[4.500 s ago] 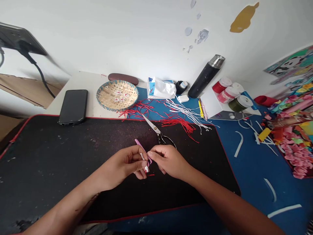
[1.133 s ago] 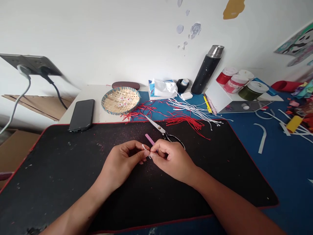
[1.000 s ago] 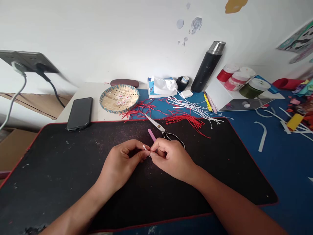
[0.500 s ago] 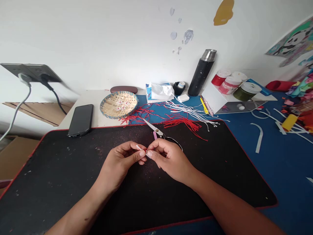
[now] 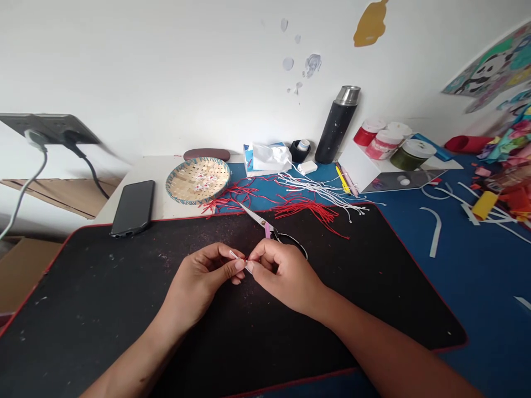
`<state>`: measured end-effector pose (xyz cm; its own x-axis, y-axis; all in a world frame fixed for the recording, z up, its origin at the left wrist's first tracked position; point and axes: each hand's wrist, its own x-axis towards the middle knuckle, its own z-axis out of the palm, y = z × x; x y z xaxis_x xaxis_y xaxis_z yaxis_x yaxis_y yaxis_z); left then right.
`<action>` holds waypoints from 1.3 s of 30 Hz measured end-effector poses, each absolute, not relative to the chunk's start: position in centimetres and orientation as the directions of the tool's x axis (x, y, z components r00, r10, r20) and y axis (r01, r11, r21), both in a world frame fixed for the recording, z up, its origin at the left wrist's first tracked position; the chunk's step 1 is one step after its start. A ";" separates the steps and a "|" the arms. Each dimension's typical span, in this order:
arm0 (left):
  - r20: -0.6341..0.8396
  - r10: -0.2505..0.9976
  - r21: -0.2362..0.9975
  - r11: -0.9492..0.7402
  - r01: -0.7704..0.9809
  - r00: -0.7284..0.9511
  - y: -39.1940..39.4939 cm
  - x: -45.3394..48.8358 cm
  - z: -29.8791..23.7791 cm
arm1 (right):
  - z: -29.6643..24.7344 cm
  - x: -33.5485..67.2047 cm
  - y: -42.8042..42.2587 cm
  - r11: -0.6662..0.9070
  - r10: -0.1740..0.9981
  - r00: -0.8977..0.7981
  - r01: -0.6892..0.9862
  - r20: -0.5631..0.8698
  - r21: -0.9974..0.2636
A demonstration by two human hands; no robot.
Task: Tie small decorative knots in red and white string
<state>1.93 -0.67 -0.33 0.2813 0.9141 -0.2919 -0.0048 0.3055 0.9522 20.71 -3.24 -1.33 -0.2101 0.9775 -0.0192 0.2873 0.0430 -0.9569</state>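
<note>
Over the black desk mat (image 5: 103, 287) my left hand (image 5: 201, 279) and my right hand (image 5: 282, 273) meet near the middle. My left thumb and forefinger pinch a thin white cord (image 5: 234, 255), whose end reaches toward my right fingertips. A small red bit shows at the fingertips. A pink strip (image 5: 267, 231) sticks up from behind my right hand and appears held in it, lying over the steel scissors (image 5: 261, 222). The scissors' black handles are partly hidden behind my right hand.
Red cords (image 5: 305, 209) and white cords (image 5: 319, 189) lie along the mat's far edge. Behind them stand a woven bamboo tray (image 5: 176, 185), a black phone (image 5: 133, 208), a tissue box (image 5: 265, 157), a dark flask (image 5: 336, 124) and paint jars (image 5: 384, 146). Paper scraps (image 5: 510, 199) cover the right.
The pink strip has shifted right and now lies over the scissors. My hands have drawn closer around the white cord. The whole view has drifted slightly left and down.
</note>
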 end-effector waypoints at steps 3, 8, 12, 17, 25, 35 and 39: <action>-0.315 0.908 0.948 0.317 0.038 0.277 -0.6 2.1 -0.1 | -1.5 20.7 -3.3 0.062 0.980 -0.200 0.302 0.000 -0.951; -0.316 0.909 0.949 0.300 0.099 0.271 -0.6 2.2 -0.1 | -1.6 20.7 -3.3 0.084 0.981 -0.194 0.351 0.015 -0.933; -0.278 0.925 0.955 0.238 0.176 0.260 -1.0 2.2 -0.4 | -1.9 20.7 -3.3 0.072 0.982 -0.188 0.392 -0.004 -0.917; -0.232 0.938 0.956 0.170 0.241 0.259 -1.4 2.2 -0.7 | -2.1 20.6 -3.2 0.053 0.980 -0.198 0.428 -0.036 -0.902; -0.291 0.913 0.946 0.319 -0.055 0.284 -0.7 1.7 -0.8 | -1.5 21.0 -3.0 -0.019 0.968 -0.239 0.210 -0.070 -0.978; -0.294 0.909 0.943 0.327 -0.069 0.295 -0.8 1.6 -0.7 | -1.4 20.8 -3.0 -0.060 0.962 -0.255 0.133 -0.093 -0.989; -0.297 0.909 0.946 0.322 -0.040 0.294 -0.7 1.7 -0.5 | -1.4 20.8 -3.0 -0.040 0.964 -0.254 0.145 -0.076 -0.989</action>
